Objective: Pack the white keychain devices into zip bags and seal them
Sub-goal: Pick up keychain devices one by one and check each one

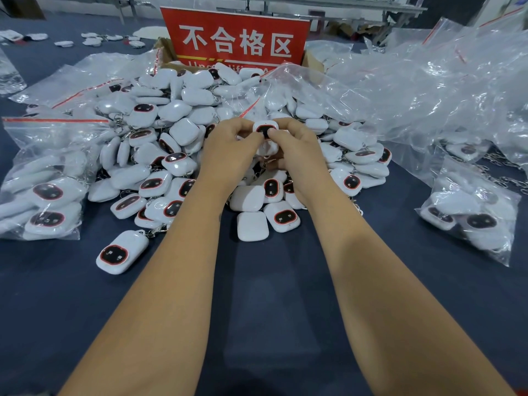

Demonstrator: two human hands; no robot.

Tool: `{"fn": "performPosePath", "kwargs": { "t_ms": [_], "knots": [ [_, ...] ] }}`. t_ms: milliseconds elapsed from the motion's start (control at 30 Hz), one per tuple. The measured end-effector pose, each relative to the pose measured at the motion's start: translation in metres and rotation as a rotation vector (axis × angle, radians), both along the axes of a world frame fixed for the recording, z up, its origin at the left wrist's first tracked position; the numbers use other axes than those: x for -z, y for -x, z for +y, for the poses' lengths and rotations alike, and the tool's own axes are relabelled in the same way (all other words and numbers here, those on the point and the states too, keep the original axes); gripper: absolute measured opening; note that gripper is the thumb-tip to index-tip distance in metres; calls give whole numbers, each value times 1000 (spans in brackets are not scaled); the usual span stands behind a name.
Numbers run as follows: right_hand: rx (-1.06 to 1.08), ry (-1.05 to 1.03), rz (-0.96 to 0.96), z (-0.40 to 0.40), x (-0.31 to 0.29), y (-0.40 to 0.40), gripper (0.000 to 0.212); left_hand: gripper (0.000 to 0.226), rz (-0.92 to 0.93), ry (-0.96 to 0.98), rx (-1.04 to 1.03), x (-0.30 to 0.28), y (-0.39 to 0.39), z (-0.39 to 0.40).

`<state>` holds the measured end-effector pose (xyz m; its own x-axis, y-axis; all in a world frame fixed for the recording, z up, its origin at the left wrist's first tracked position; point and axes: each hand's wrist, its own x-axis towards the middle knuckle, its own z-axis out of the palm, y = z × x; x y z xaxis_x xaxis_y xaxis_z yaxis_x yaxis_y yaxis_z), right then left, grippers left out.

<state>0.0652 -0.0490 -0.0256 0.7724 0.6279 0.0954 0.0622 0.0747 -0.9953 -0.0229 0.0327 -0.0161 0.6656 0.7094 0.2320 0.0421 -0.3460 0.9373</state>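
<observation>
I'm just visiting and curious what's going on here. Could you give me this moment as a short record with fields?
activity: a person gathers white keychain devices over a big pile
left hand: holds the devices, fingers curled
right hand: grips the same held devices
filled bags: one zip bag at left, another at right
empty bags: loose heap at far right
sign: red sign standing behind the pile
surface: dark blue table
</observation>
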Motion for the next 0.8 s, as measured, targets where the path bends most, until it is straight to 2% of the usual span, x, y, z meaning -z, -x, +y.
{"fn": "performPosePath", "kwargs": {
  "t_ms": [367,800],
  "knots": [
    [6,12,-74,-1,3,1,12,23,18,-33,-6,3,-2,5],
    [6,-16,-74,-2,1,4,10,11,11,-30,-32,8,-6,8]
  ]
}}
